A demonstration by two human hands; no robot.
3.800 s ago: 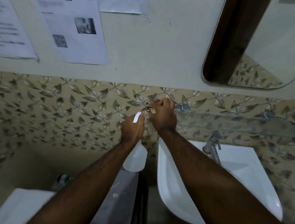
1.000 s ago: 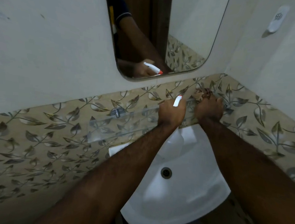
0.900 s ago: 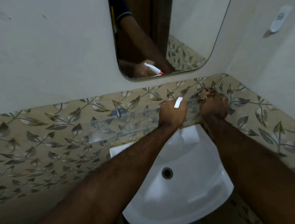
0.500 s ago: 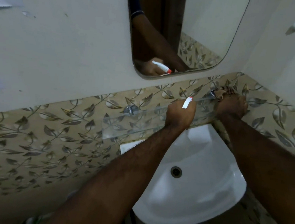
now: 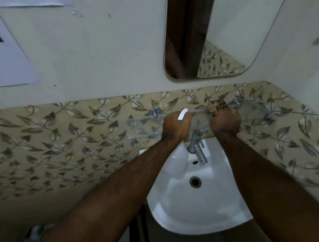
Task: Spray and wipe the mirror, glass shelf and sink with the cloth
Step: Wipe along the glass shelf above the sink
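**Glass shelf being wiped; both hands occupied**

The right hand [image 5: 224, 122] is closed in a fist around a bunched, brown patterned cloth [image 5: 217, 104] and presses it onto the clear glass shelf [image 5: 144, 127], near the shelf's right metal bracket [image 5: 238, 102]. The left hand [image 5: 176, 127] is curled round the spray bottle [image 5: 181, 115]. Only the bottle's white head with its red tip shows above the knuckles, held over the middle of the shelf.

The shelf is fixed flat against glossy tiles [image 5: 58, 132] with a leaf pattern. Above it hangs a mirror [image 5: 238, 31] with rounded corners. Below sits a smooth white sink [image 5: 196, 205] with a round drain [image 5: 195, 181] and a dull metal tap [image 5: 196, 145]. Paper sheets [image 5: 6, 65] are stuck to the plain wall on the left.
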